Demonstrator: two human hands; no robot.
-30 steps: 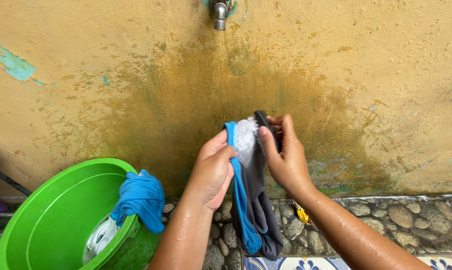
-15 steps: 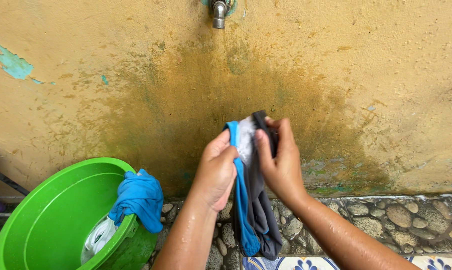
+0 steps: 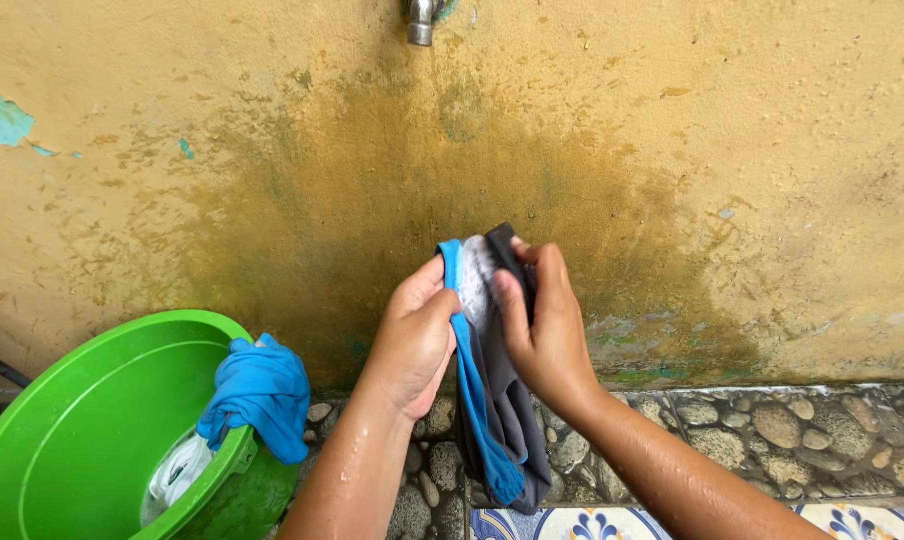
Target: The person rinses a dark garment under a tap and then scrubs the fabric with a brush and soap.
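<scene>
My left hand [image 3: 412,335] grips the blue-edged side of a wet grey garment [image 3: 502,420] held up in front of the stained yellow wall. My right hand [image 3: 537,325] grips the other side, thumb pressed on a patch of white soap foam [image 3: 475,280] near the top. The cloth hangs down between my wet forearms, its blue band [image 3: 482,410] running down the left side. Both hands sit close together, almost touching through the fabric.
A metal tap [image 3: 419,20] sticks out of the wall above. A green plastic basin [image 3: 82,430] stands at lower left with a blue cloth [image 3: 262,395] draped over its rim and a white cloth [image 3: 177,468] inside. Pebbled curb [image 3: 772,430] and patterned tiles [image 3: 872,522] run along the bottom.
My hands have moved closer together, the right thumb sliding over the foamy patch. The view has shifted slightly right and down, so everything sits a little further left.
</scene>
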